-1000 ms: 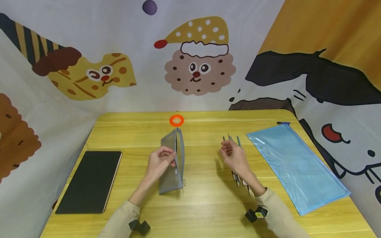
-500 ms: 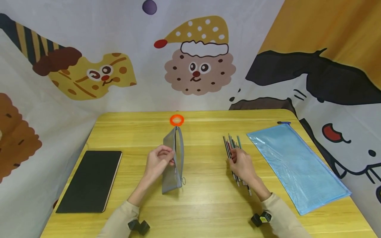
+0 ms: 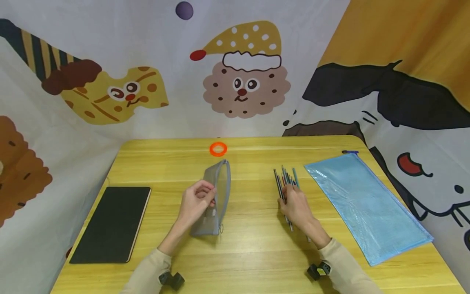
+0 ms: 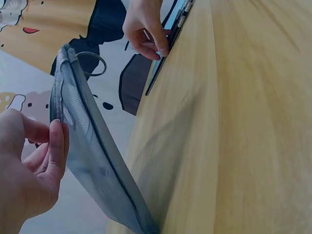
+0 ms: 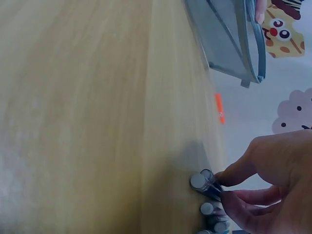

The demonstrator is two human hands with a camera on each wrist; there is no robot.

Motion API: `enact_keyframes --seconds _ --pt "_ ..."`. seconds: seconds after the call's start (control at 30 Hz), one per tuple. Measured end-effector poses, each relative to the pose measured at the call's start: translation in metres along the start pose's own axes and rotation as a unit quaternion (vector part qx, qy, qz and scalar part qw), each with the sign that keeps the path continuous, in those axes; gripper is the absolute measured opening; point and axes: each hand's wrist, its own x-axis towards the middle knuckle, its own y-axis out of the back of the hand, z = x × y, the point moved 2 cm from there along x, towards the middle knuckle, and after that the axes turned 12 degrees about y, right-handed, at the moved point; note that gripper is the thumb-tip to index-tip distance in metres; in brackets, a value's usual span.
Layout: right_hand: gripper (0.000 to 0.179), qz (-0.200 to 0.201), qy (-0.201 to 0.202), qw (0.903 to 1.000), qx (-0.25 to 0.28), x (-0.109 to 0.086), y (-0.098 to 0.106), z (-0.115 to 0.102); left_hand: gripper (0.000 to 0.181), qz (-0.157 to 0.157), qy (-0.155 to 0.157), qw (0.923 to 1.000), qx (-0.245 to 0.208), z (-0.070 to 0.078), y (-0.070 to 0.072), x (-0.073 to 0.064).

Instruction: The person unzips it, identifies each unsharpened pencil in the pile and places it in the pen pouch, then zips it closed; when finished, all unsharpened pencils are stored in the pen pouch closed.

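My left hand [image 3: 195, 201] pinches the edge of a grey mesh zip pouch [image 3: 207, 223] between thumb and fingers. The pouch stands on its side with its zipped mouth parted towards the right; a ring hangs from its zip pull. On the right, my right hand [image 3: 298, 207] pinches two dark pencils [image 3: 277, 181] at the left side of a bunch. Their eraser ends [image 5: 199, 181] show in the right wrist view, beside the ends of other pencils [image 5: 208, 208]. More pencils [image 3: 295, 173] lie under and beyond the hand, which partly hides them.
A black notebook [image 3: 111, 224] lies at the left of the wooden table [image 3: 249, 261]. An orange ring [image 3: 218, 149] is at the back edge. To the right are a blue plastic zip folder [image 3: 367, 208] and a small blue and black item [image 3: 350, 152].
My right hand came back from the pencils' far ends to their middle and took hold of two, which have shifted slightly left. The pouch has turned and its mouth gapes wider.
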Motion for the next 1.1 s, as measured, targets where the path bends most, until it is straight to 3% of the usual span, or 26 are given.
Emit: enact_keyframes --seconds 0.57,0.67,0.87,1.0,1.1 --pt "0.013 -0.006 0.007 0.9999 -0.010 0.006 -0.002 -0.003 0.009 -0.009 0.016 0.9998 0.003 0.000 0.000 0.001" --pt "0.009 -0.025 -0.003 0.9994 -0.023 0.008 -0.002 -0.003 0.009 -0.009 0.014 0.9999 0.004 0.000 0.000 0.001" --pt "0.030 -0.082 -0.046 0.9946 -0.043 0.012 -0.004 -0.006 0.008 -0.011 0.014 0.9998 0.008 0.000 0.000 0.001" --pt "0.029 -0.093 -0.060 0.9931 -0.038 0.012 -0.003 -0.008 0.008 -0.012 0.013 0.9998 0.010 0.000 0.000 0.001" --pt "0.018 -0.087 -0.067 0.9938 -0.017 0.011 0.000 -0.010 0.009 -0.012 0.015 0.9998 0.007 0.000 0.000 0.001"
